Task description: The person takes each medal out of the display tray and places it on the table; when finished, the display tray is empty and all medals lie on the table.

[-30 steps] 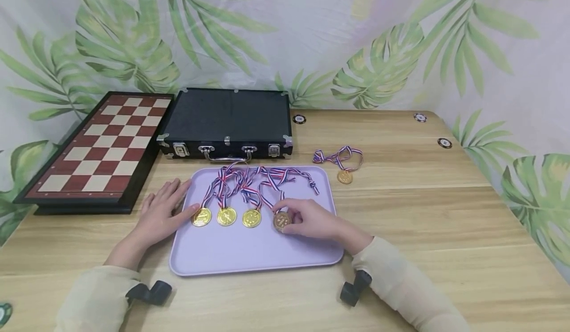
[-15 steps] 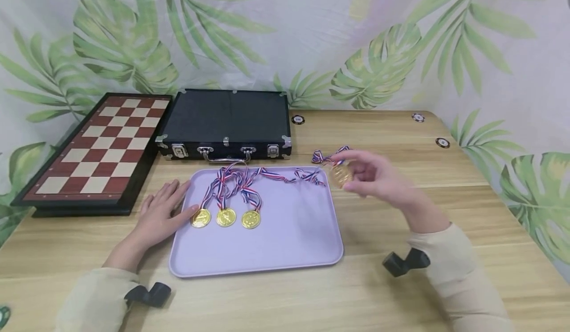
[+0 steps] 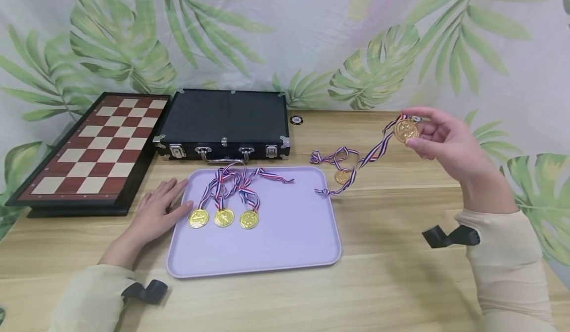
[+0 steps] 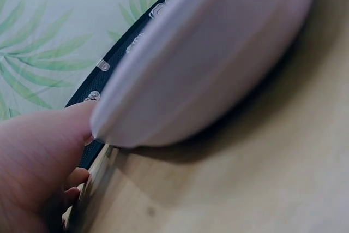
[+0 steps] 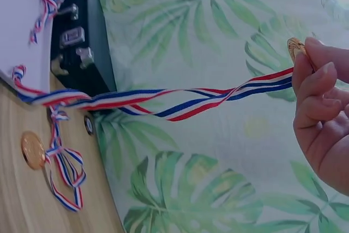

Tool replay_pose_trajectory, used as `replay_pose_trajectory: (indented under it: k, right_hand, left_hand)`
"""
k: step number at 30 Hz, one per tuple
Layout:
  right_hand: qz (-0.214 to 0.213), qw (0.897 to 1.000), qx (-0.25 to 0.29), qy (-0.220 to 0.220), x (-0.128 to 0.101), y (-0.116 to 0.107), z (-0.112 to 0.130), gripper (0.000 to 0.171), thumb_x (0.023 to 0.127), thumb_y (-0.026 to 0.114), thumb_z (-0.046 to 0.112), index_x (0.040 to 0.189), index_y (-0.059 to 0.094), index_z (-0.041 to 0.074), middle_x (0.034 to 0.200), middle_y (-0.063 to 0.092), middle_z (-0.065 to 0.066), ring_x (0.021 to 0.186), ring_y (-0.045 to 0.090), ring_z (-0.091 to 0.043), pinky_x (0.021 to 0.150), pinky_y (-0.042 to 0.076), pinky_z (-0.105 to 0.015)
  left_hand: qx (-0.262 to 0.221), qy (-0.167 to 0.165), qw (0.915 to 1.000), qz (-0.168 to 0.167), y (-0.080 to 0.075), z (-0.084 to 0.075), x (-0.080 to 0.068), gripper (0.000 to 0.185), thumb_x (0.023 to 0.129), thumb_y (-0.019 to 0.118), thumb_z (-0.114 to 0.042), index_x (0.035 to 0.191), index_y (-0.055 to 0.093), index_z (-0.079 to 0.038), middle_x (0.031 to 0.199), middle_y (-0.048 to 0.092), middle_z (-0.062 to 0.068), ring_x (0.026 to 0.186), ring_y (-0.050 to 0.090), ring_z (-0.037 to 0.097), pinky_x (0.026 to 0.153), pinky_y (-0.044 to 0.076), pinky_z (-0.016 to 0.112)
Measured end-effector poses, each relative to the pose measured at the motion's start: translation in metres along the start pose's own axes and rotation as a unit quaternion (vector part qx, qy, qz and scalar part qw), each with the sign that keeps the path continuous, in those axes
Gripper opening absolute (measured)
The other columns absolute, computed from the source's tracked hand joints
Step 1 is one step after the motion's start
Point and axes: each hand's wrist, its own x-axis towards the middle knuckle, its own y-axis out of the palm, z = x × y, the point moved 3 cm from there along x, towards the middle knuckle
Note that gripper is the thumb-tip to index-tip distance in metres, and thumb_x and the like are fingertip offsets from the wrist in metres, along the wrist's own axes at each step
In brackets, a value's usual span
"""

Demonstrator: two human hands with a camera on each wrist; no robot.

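Held medal (image 3: 406, 130): gold disc, on a ribbon (image 3: 365, 160) striped red, white and blue.
Three medals (image 3: 223, 217) on the tray: gold, with the same red, white and blue ribbons.
Medal on the bench (image 3: 341, 177): gold, duller in tone, ribbon in the same stripes.
Tray (image 3: 289, 243): plain pale lilac.
Case (image 3: 224, 119): black, with silver latches, corners and handle.
Chessboard (image 3: 95, 149): dark red and cream checks, black frame.
Bench (image 3: 401, 272): light wood grain in long planks.
Backdrop (image 3: 285, 35): white cloth printed with green palm leaves.
Sleeves (image 3: 507, 262): pale cream.
Chips (image 3: 296, 120) at the far edge: black and white.
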Motion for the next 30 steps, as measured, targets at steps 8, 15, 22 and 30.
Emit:
replay_pose_trajectory:
  k: [8,15,22,30]
  right_hand:
    - [-0.053,0.996,0.070,0.019,0.002,-0.025,-0.002,0.043,0.077,0.046,-0.022,0.116,0.048,-0.005,0.071,0.057,-0.012,0.050,0.044,-0.012,0.041,0.031,-0.018]
    - [-0.126,0.986,0.071,0.079,0.010,-0.044,-0.011,0.042,0.078,0.052,-0.015,0.117,0.047,-0.003,0.070,0.057,-0.010,0.048,0.042,-0.012,0.040,0.034,-0.017]
    - [-0.159,0.979,0.060,0.112,0.028,-0.054,-0.022,0.043,0.076,0.058,-0.010,0.116,0.049,0.003,0.071,0.057,-0.009,0.052,0.046,-0.012,0.044,0.039,-0.018]
    - [-0.169,0.977,0.110,0.070,0.047,-0.059,-0.015,0.043,0.074,0.056,-0.016,0.114,0.048,-0.001,0.074,0.059,-0.013,0.052,0.051,-0.015,0.046,0.044,-0.020]
  left_hand:
    - [-0.001,0.001,1.0000,-0.003,0.000,0.002,0.000,0.058,0.088,0.044,-0.038,0.135,0.029,-0.009,0.135,0.020,0.028,0.125,0.008,0.041,0.095,-0.004,0.056]
    - [0.008,0.004,0.9999,-0.006,0.001,0.003,0.002,0.056,0.089,0.042,-0.038,0.135,0.029,-0.009,0.135,0.021,0.028,0.125,0.009,0.040,0.095,-0.003,0.055]
    - [0.012,0.003,0.9999,-0.010,0.002,0.003,0.003,0.055,0.089,0.041,-0.038,0.135,0.029,-0.011,0.135,0.020,0.027,0.125,0.008,0.040,0.095,-0.004,0.055]
    - [0.011,0.006,0.9997,-0.019,0.002,0.003,0.001,0.054,0.089,0.042,-0.037,0.135,0.030,-0.010,0.135,0.022,0.027,0.124,0.010,0.040,0.095,-0.003,0.055]
